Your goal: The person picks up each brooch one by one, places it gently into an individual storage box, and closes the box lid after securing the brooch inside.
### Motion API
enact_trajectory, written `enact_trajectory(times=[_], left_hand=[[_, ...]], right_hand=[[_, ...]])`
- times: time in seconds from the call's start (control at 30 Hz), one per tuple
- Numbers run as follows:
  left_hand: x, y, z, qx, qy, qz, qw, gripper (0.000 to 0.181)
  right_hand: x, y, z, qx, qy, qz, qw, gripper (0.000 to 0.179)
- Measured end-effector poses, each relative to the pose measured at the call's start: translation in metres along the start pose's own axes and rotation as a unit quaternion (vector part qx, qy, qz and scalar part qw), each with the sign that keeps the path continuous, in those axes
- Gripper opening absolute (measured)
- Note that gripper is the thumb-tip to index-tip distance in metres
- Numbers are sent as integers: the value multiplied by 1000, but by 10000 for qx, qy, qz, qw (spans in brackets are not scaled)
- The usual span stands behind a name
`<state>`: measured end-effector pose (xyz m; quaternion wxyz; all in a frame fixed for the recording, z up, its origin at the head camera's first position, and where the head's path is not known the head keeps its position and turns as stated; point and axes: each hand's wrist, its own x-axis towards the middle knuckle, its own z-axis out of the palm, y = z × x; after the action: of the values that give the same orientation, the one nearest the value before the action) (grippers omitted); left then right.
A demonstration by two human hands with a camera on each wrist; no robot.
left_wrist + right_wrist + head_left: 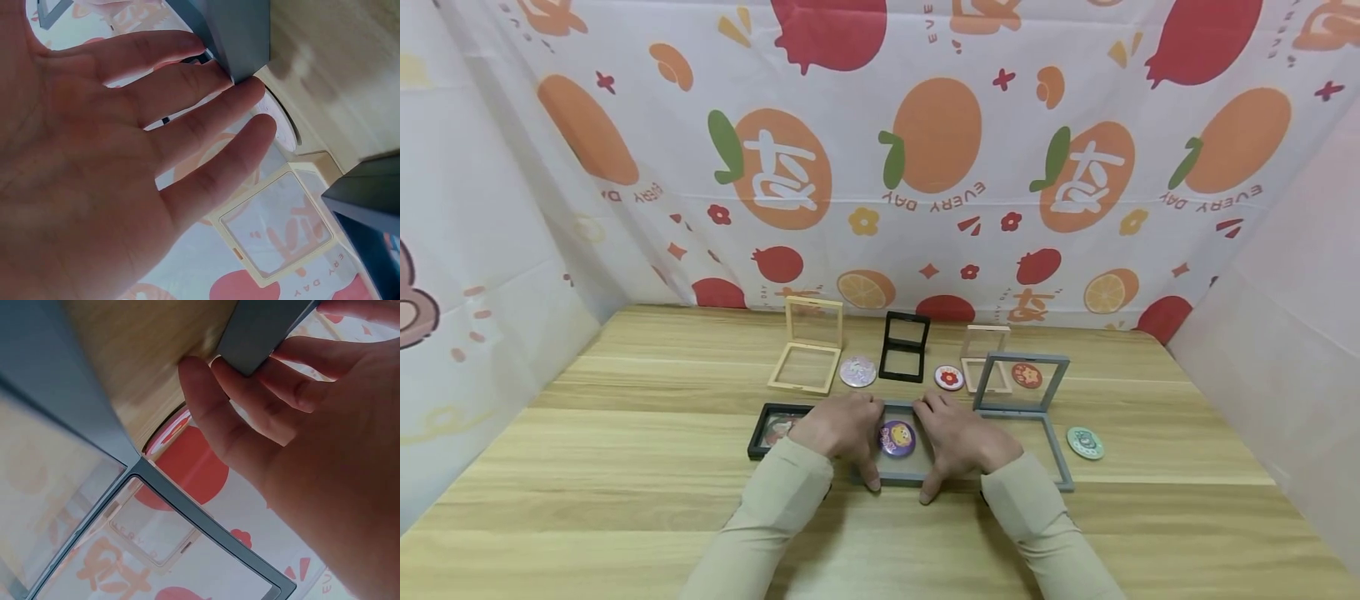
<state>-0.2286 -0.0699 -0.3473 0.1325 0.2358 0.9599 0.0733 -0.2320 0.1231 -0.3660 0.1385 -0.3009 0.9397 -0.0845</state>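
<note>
Beige sleeves (pixel 786 492) nearest the camera, both forearms coming in from the bottom and angled inward. Left hand (pixel 841 429) and right hand (pixel 961 435) palm down, one over each side of a gray frame (pixel 901 479); thumbs at its near edge, other fingers reaching to the far edge. Grip wide on both, holding the frame front to back. Wrist views: fingertips against a gray edge, thumbs not seen.

Gray frame lies flat on the wood-grain surface (pixel 587 500), centered before the person, near edge running left-right. Looks longer left-right, but hands cover both ends; long axis not certain. Purple badge (pixel 897 438) within its outline, face up, between the hands; round, so no long axis. Under or over the film: cannot tell.

Black frame (pixel 757 432) just left of left hand, flat; open gray-blue frame (pixel 1028 358) beside right hand, lid upright. Green badge (pixel 1086 443) farther right.
</note>
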Motion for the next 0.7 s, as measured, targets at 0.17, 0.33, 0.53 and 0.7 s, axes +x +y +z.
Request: enact_trajectory(times=[0.17,0.33,0.53,0.7], left_hand=[[1,0,0,-46,2,15,10000,73],[0,0,-1,-38,9,27,10000,71],[1,0,0,-45,-13,48,10000,74],[1,-1,0,-85,-9,67,9999,77]], right_hand=[[0,1,1,-38,-10,8,10000,111],[1,1,0,-45,-49,71,10000,112],[1,1,0,-78,-84,69,9999,113],[1,1,0,-89,-103,24,9999,113]])
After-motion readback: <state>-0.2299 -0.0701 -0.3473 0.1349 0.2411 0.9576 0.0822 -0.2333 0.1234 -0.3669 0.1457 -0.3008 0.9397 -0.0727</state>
